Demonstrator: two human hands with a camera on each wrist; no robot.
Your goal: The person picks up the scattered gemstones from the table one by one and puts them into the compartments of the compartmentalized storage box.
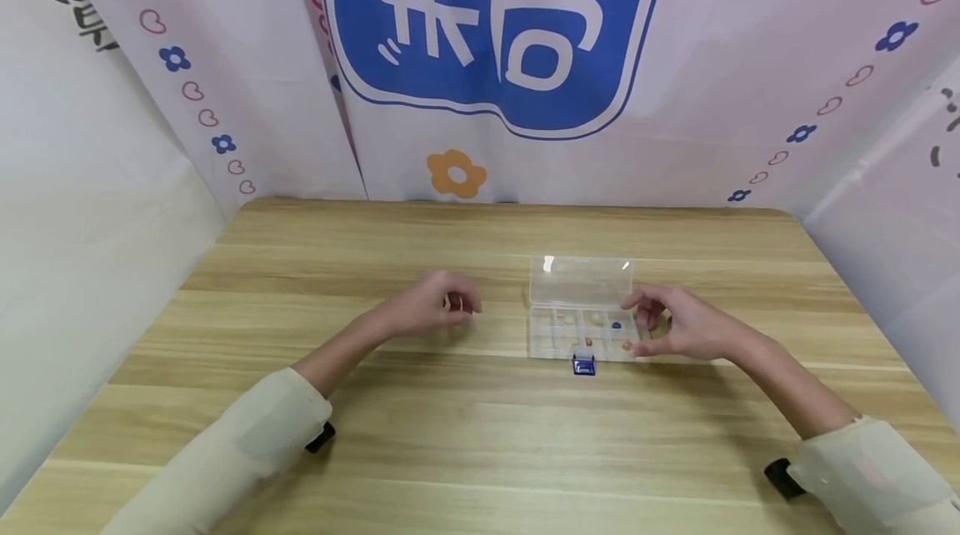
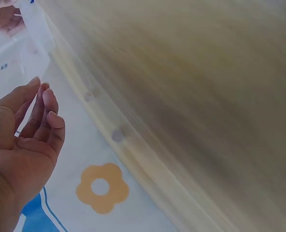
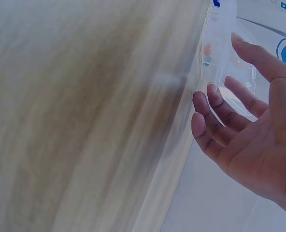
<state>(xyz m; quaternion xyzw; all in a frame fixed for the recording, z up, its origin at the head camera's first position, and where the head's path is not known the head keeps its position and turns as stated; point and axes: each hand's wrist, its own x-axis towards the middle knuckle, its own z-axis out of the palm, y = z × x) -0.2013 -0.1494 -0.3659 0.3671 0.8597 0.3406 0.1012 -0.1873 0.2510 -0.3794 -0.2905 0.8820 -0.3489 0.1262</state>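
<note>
A clear plastic compartment box (image 1: 545,343) lies on the table with its see-through lid (image 1: 581,281) raised at the back. On the box's front edge is a blue latch (image 1: 583,365). Small pieces sit in the compartments, among them a blue one (image 1: 617,325) and an orange one (image 1: 627,345). My right hand (image 1: 678,322) is at the box's right end, thumb and fingers spread apart; whether they touch it I cannot tell. Left of the box, apart from it, my left hand (image 1: 438,303) hovers with fingers loosely bent and nothing visible in them.
The wood-grain table (image 1: 480,443) extends around the box on all sides. A white printed cloth (image 1: 645,168) hangs behind the table's far edge, with more white sheeting at both sides. Black bands show at both sleeves.
</note>
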